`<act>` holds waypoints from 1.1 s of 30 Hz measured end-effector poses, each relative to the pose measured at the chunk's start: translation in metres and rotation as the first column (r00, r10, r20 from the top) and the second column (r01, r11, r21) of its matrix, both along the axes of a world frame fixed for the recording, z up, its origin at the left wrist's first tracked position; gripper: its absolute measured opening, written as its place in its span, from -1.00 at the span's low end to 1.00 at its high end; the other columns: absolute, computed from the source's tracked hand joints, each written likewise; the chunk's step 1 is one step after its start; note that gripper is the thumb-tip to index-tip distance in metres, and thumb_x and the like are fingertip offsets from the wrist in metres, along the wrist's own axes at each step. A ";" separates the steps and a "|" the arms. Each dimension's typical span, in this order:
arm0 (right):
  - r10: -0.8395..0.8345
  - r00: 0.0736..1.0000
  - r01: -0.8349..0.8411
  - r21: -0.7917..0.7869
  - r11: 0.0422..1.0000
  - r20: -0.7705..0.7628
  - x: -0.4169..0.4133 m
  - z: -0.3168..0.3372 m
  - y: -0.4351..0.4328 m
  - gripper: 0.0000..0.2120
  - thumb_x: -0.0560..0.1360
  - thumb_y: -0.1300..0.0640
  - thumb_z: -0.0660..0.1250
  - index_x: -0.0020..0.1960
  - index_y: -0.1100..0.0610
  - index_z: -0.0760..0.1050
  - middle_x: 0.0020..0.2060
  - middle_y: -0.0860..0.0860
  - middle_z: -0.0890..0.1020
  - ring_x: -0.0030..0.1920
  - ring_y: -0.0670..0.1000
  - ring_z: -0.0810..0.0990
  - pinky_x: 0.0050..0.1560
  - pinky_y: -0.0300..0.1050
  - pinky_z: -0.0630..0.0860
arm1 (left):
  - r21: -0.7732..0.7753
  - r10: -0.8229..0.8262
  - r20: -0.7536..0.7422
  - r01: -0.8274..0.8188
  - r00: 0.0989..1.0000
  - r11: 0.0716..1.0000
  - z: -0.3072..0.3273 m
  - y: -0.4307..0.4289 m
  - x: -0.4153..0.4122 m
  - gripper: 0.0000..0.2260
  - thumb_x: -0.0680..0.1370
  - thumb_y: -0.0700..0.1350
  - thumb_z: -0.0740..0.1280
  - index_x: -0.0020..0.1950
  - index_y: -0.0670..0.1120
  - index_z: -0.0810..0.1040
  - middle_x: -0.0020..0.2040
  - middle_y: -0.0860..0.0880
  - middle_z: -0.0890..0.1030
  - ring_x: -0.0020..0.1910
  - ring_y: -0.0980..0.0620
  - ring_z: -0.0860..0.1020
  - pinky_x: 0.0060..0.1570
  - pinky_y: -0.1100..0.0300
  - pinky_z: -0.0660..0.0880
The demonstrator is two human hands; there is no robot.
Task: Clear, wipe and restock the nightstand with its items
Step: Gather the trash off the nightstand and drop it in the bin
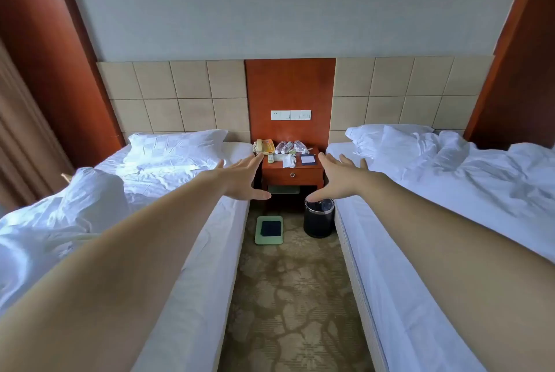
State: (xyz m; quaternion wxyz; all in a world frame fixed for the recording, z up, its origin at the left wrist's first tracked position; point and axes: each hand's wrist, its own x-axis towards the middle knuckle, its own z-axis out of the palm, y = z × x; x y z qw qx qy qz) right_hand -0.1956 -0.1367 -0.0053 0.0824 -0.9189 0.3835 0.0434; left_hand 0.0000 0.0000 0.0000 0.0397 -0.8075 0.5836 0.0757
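Observation:
A small wooden nightstand point(292, 175) with one drawer stands against the wall between two beds. On its top lie a yellow telephone point(264, 147), three plastic bottles point(289, 146), a remote point(271, 157), crumpled white tissue point(289, 161) and a dark notepad folder point(308, 159). My left hand point(241, 179) and my right hand point(338, 178) are stretched out in front of me with fingers spread, holding nothing, well short of the nightstand.
A black bin point(319, 218) stands on the carpet right of the nightstand. A green tray with a dark cloth point(269, 230) lies on the floor in front. White beds point(186, 221) point(435, 206) line both sides of the narrow aisle.

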 end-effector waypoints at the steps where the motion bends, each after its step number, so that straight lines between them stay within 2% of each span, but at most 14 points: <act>1: -0.002 1.000 0.002 -0.005 1.000 0.003 0.008 0.001 -0.005 0.12 0.39 -0.38 0.36 0.59 0.03 -0.28 0.59 0.00 -0.16 0.57 0.12 -0.22 0.47 0.37 -0.25 | -0.006 -0.001 0.004 0.001 1.000 1.000 0.001 -0.007 0.007 -0.11 0.56 0.27 0.23 0.57 -0.02 -0.33 0.61 0.00 -0.21 0.59 -0.05 -0.07 0.49 -0.26 -0.19; 8: -0.020 1.000 0.020 0.017 1.000 0.009 0.063 0.003 -0.042 0.13 0.38 -0.37 0.37 0.59 0.04 -0.29 0.59 -0.02 -0.17 0.57 0.10 -0.22 0.47 0.34 -0.26 | 0.020 -0.008 0.028 0.008 1.000 1.000 -0.001 -0.054 0.058 -0.10 0.54 0.32 0.21 0.56 0.01 -0.35 0.60 0.00 -0.23 0.58 -0.06 -0.16 0.46 -0.30 -0.23; 21: -0.025 0.999 0.026 0.022 0.999 -0.035 0.104 -0.004 -0.103 0.13 0.38 -0.35 0.39 0.58 0.01 -0.30 0.58 -0.01 -0.18 0.57 0.10 -0.25 0.46 0.36 -0.28 | 0.031 -0.043 0.005 0.043 0.999 0.999 -0.012 -0.127 0.105 -0.07 0.51 0.36 0.22 0.56 0.04 -0.36 0.60 0.02 -0.24 0.58 -0.05 -0.17 0.45 -0.33 -0.24; 33: 0.034 0.996 -0.030 0.053 0.998 -0.088 0.135 -0.004 -0.229 0.14 0.38 -0.32 0.42 0.57 0.00 -0.34 0.58 -0.03 -0.20 0.57 0.09 -0.25 0.47 0.35 -0.25 | 0.026 -0.020 -0.013 0.020 1.000 0.999 -0.021 -0.252 0.131 -0.06 0.48 0.39 0.22 0.55 0.09 -0.36 0.60 0.01 -0.24 0.58 -0.07 -0.18 0.44 -0.34 -0.27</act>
